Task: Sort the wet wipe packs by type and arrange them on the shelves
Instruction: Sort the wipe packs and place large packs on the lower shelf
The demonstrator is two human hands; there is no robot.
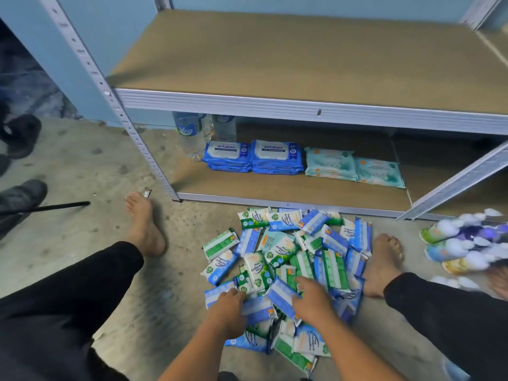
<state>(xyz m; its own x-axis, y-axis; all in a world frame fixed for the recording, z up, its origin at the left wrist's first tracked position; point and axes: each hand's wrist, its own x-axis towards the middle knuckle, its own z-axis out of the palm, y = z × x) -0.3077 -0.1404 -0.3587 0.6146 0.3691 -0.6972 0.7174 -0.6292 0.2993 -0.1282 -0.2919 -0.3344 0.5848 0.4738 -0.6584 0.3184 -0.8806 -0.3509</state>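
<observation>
A few packs [277, 158] sit on the shelf [247, 188], but most lie piled on the floor [178, 243]. The left hand [229, 306] and right hand [313, 301] each grip a blue pack [281, 296].

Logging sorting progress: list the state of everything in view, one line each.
Dark blue antabax wipe packs: stacked in two piles, bottom shelf.
Pale teal wipe packs: flat beside them.
Clear plastic water bottles: upright, bottom shelf.
Small blue and green wipe packs: unsorted heap on floor.
Left hand: grips blue pack in heap.
Right hand: grips another blue pack.
</observation>
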